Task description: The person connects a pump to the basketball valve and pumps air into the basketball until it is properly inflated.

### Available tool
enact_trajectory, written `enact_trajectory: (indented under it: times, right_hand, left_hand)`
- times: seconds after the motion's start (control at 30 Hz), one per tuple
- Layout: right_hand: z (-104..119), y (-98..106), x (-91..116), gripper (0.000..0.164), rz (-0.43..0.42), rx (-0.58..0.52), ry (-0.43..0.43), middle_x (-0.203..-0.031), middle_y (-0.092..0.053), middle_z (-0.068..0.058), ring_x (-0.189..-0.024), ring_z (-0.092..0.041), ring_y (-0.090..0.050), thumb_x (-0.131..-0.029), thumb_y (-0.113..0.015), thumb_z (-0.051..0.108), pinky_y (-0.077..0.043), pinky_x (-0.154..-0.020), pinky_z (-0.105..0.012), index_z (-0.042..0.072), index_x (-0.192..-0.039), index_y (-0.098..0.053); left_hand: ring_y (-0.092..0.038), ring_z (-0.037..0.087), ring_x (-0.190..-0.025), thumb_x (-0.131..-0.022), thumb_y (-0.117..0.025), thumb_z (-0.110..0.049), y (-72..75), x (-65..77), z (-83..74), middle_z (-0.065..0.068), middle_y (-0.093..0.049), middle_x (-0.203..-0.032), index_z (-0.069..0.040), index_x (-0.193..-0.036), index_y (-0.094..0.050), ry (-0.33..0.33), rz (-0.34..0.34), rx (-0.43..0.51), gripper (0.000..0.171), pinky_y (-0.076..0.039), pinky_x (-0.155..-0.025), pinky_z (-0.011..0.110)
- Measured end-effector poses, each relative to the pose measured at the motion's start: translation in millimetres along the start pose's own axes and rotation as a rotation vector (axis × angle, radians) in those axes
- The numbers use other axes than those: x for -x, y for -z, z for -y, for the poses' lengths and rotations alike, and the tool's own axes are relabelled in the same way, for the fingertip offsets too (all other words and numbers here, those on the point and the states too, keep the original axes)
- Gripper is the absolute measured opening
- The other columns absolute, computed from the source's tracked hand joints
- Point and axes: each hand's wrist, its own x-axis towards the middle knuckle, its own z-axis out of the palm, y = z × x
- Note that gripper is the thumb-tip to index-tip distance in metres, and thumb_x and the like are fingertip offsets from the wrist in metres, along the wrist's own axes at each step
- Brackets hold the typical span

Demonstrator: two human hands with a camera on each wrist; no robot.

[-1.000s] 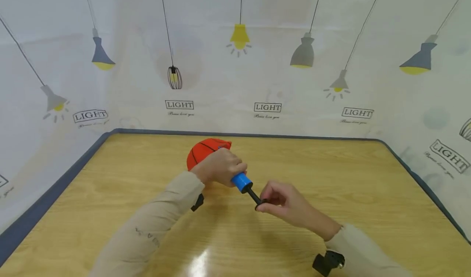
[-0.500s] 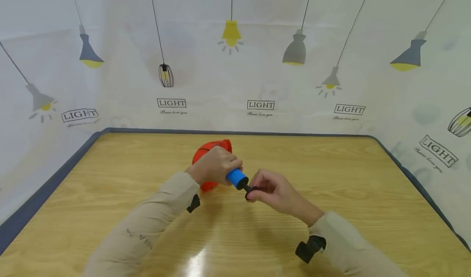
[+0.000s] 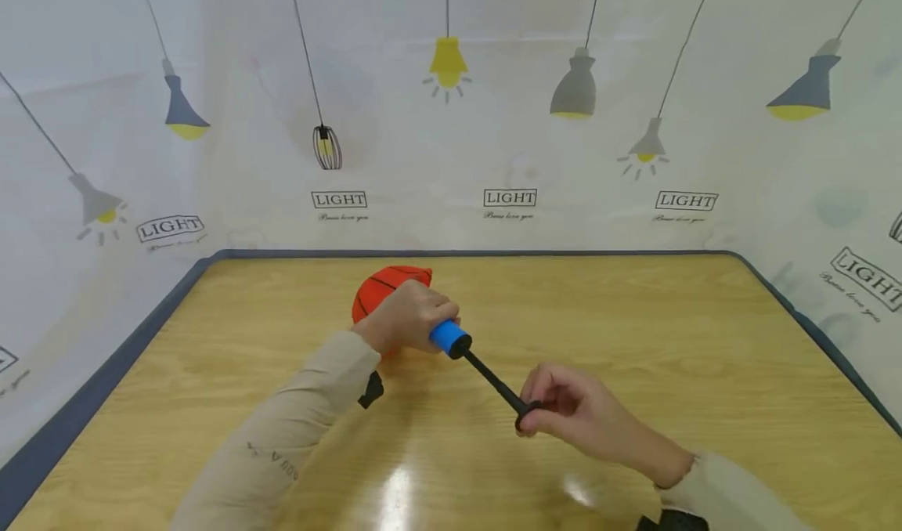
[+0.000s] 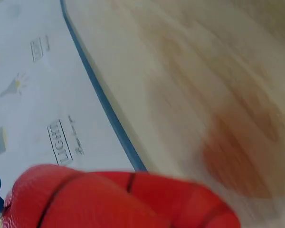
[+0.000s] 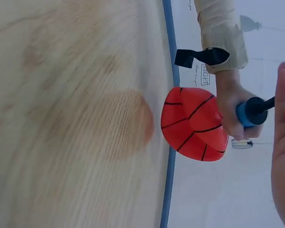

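In the head view my left hand [image 3: 412,317] grips the blue barrel of a hand pump [image 3: 449,338] over the table's middle. My right hand [image 3: 588,417] pinches the black handle at the end of the pump's rod, which is drawn far out of the barrel. Behind the left hand hangs a red ball [image 3: 380,290] with black lines, partly hidden by that hand. It looks dented and half-inflated in the right wrist view, where the ball [image 5: 192,124] shows a fold. A blue pump end meets the ball [image 4: 99,199] at the left wrist view's left edge.
The wooden table [image 3: 599,312] has a dark blue edge [image 3: 564,254] along its back and sides. Behind it hangs a white backdrop [image 3: 395,84] printed with lamps. A black wrist camera [image 3: 371,390] sits below the left sleeve.
The right hand first pushed the rod into the barrel, then pulled it out down and to the right, farther than at the start. The left hand keeps its grip, and the ball shifts slightly.
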Motion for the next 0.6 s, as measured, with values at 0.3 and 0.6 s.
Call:
enact_trajectory:
  times: [0.3, 0.6]
  right_hand:
    - [-34.4, 7.5, -27.8, 0.006, -0.051, 0.179, -0.060, -0.081, -0.058, -0.016, -0.069, -0.021, -0.062, -0.083, -0.053, -0.005, -0.051, -0.061, -0.033, -0.003, -0.085, -0.048]
    - [6.0, 3.8, 2.3, 0.009, -0.019, 0.060, -0.059, -0.084, -0.057, -0.008, -0.073, -0.012, -0.061, -0.081, -0.055, -0.006, -0.051, -0.057, -0.027, -0.002, -0.084, -0.048]
  left_hand:
    - [-0.049, 0.005, -0.044, -0.062, -0.069, -0.019, -5.7, -5.9, -6.5, -0.006, -0.054, -0.054, -0.012, -0.069, -0.053, -0.017, 0.009, -0.023, 0.019, -0.042, -0.046, 0.018]
    - [-0.052, 0.007, -0.046, -0.057, -0.072, -0.018, 6.5, 2.8, 10.4, -0.004, -0.057, -0.057, -0.011, -0.069, -0.052, 0.023, -0.030, -0.093, 0.024, -0.044, -0.047, 0.022]
